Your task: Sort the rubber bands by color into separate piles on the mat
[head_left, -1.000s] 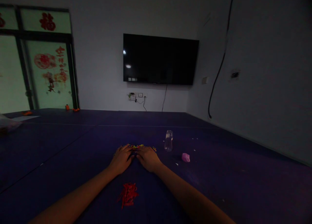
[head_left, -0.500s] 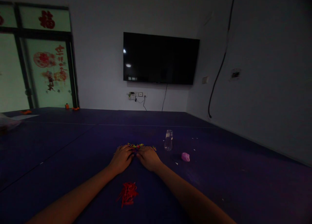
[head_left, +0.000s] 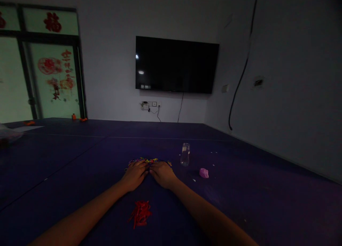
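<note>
My left hand (head_left: pixel 135 175) lies palm down with its fingers stretched over the near left side of a spread pile of thin multicoloured bands (head_left: pixel 150 160). On the right side of that pile rests my right hand (head_left: pixel 162 174), also flat, its thumb close to the left one. Yellow, pink and purple loops stick out past the fingertips; whatever is under the palms is hidden. Between my forearms sits a separate heap of thin red bands (head_left: pixel 140 213), touched by neither hand.
A clear, upright bottle (head_left: pixel 185 155) stands right of the pile, with a crumpled pink lump (head_left: pixel 203 173) nearer me. White scraps dot the purple tabletop (head_left: pixel 240 196). At far left are a plastic bag (head_left: pixel 9 132) and orange objects (head_left: pixel 83 119). A television (head_left: pixel 176 65) hangs on the wall.
Both hands have drawn very slightly toward me, and a little more of the multicoloured bands shows beyond my fingers. The red heap and the bottle stay put.
</note>
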The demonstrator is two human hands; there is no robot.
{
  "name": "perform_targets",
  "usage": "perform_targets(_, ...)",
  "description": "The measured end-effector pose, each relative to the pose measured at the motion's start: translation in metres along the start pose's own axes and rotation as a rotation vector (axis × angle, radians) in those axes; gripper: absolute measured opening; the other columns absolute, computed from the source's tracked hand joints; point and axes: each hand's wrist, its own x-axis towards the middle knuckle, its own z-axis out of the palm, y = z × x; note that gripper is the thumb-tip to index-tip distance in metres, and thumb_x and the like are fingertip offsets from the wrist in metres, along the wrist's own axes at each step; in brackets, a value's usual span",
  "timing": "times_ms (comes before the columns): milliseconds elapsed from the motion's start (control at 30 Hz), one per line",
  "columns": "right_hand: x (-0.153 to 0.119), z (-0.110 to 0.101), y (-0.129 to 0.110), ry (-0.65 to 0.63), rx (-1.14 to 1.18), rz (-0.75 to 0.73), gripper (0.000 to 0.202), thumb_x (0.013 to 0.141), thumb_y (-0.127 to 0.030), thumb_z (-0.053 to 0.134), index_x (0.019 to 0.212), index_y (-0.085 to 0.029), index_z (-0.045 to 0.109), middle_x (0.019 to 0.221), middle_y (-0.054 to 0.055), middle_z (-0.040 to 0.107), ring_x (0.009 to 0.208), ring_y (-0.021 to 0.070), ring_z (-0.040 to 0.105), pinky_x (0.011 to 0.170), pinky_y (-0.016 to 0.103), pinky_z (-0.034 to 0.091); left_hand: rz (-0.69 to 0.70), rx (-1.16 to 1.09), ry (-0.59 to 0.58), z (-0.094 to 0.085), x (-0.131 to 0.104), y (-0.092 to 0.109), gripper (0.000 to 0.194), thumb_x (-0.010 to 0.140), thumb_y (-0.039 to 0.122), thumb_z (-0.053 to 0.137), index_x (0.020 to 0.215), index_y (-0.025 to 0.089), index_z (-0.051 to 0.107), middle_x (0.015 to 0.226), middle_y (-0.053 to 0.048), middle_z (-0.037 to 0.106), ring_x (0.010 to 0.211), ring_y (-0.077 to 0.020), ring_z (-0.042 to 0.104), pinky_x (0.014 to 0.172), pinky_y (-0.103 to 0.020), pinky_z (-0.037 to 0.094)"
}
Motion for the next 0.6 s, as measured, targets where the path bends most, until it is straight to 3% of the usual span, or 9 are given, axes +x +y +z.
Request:
perform_targets(200, -0.0007, -0.002, -0.0024, 0.012, -0.075, 0.084, 0.036, 0.095, -0.028, 0.034, 0.094, -0.015, 0.067, 0.098, 0.011, 0.068, 0.096, 0.0217, 0.06, 0.088, 0.034, 0.04, 0.021, -0.014, -0.022, -0.0022, 0.0009, 0.0011, 0.035, 0.092, 0.028, 0.038, 0.12, 0.022, 0.059, 0.128, -0.006, 0.058, 0.128, -0.0224, 0.04, 0.108, -0.043, 0.027)
perform_targets(600, -0.0009, -0.0035, -0.0031, 0.013, -0.057, 0.046, 0.035, 0.094, -0.026, 0.035, 0.09, -0.016, 0.068, 0.102, 0.009, 0.067, 0.099, 0.0209, 0.059, 0.088, 0.032, 0.04, 0.01, -0.028, -0.075, 0.0018, 0.0015, -0.002, 0.037, 0.092, 0.028, 0.038, 0.126, 0.023, 0.052, 0.132, -0.006, 0.055, 0.133, -0.0232, 0.034, 0.11, -0.049, 0.02)
